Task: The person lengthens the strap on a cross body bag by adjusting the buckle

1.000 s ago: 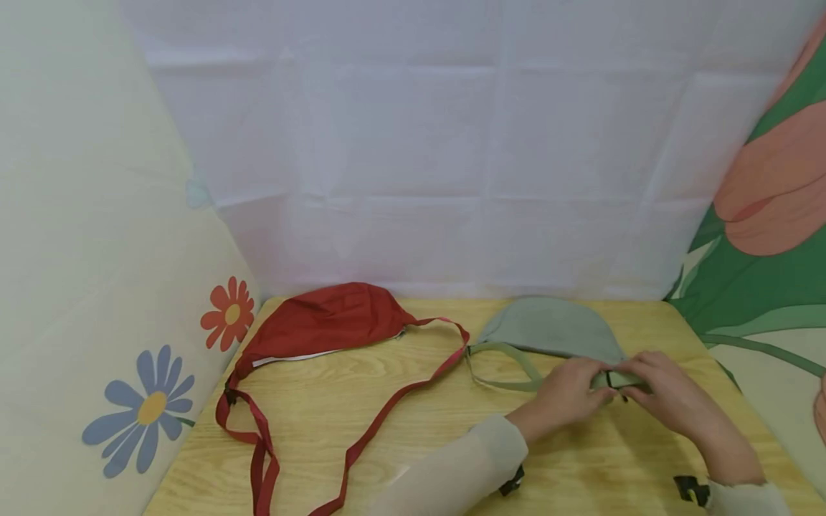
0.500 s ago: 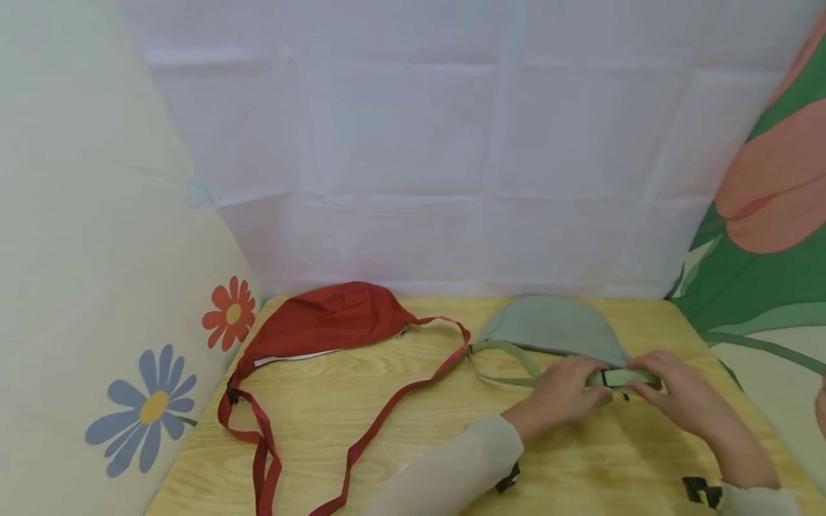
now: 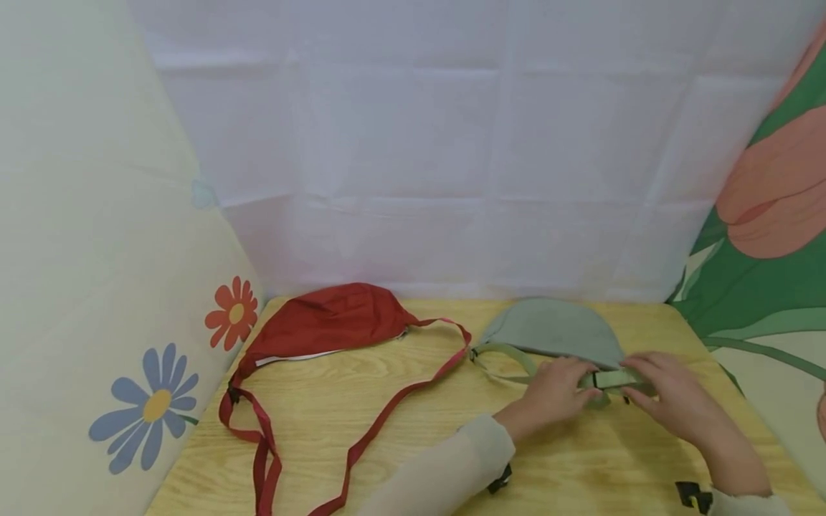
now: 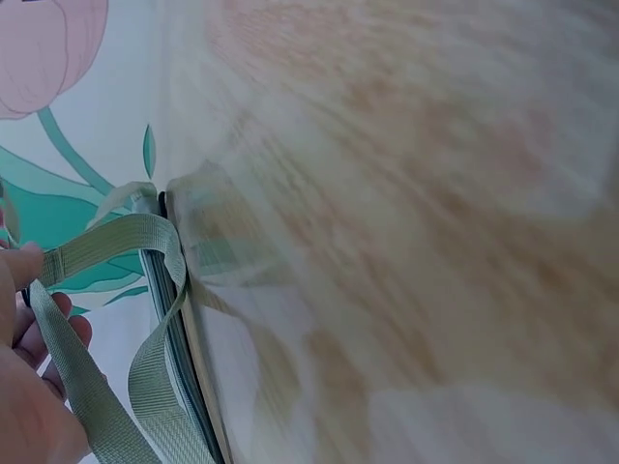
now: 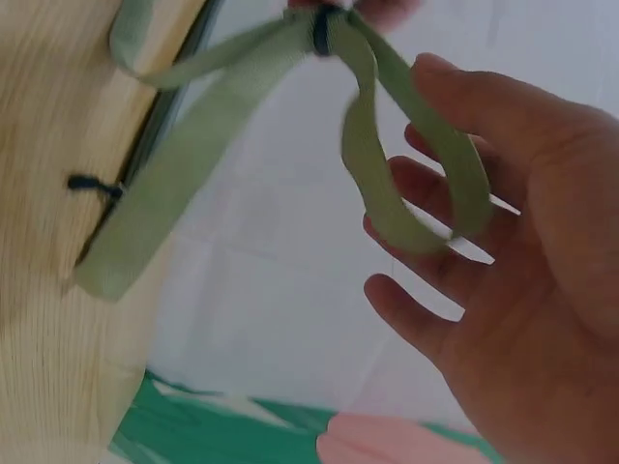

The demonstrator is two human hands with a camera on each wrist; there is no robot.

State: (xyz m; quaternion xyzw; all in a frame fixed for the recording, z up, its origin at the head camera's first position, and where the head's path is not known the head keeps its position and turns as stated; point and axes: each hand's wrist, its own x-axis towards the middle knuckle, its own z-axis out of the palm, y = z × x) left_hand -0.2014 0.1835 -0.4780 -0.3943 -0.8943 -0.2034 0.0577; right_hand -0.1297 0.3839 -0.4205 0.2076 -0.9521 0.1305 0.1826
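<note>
The grey-green half-moon fabric bag (image 3: 548,330) lies on the pale wood-grain surface (image 3: 310,408). At the bag's near right corner, the fingers of the left hand (image 3: 553,393) are clamped on its flat green webbing strap (image 5: 193,174) beside a black slider (image 5: 325,31). Right of them by that corner, the right hand (image 3: 674,398) has its fingers apart at a strap loop. Left of the bag lies a long red fabric pouch (image 3: 335,321).
</note>
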